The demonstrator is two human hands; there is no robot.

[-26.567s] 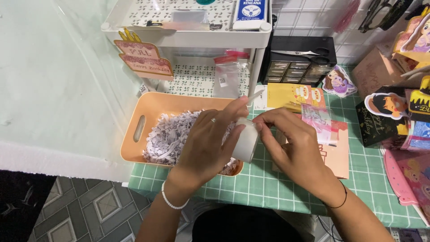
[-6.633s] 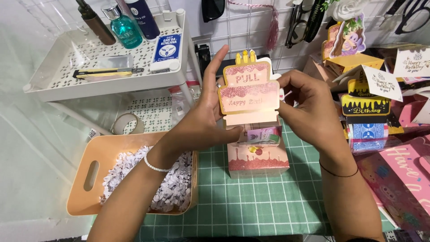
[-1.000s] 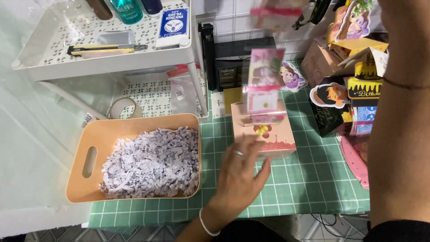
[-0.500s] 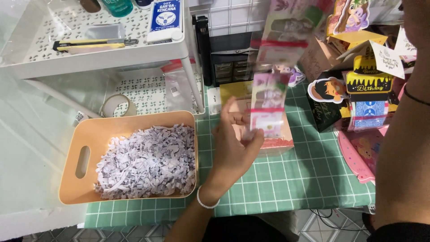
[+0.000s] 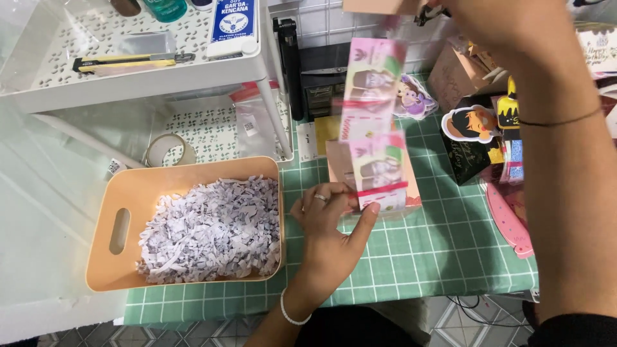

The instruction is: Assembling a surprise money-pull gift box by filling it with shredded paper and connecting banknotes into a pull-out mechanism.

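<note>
A chain of pink banknotes (image 5: 371, 122) rises out of a pink box (image 5: 378, 182) on a green grid cutting mat (image 5: 443, 250).

The left hand (image 5: 331, 231) lies on the mat against the box's near left corner, fingers curled at the bottom of the chain and thumb stretched along the lowest note, holding the box down. The right hand (image 5: 495, 26), raised at the top edge of the view, pinches a tan card (image 5: 379, 5) from which the linked notes hang. Just left of the box sits an orange tray (image 5: 125, 193) of shredded paper (image 5: 212, 228). A white shelf (image 5: 148, 64) stands behind the tray, carrying a yellow utility knife (image 5: 122, 62); decorated cards (image 5: 472, 138) crowd the right side.
</note>
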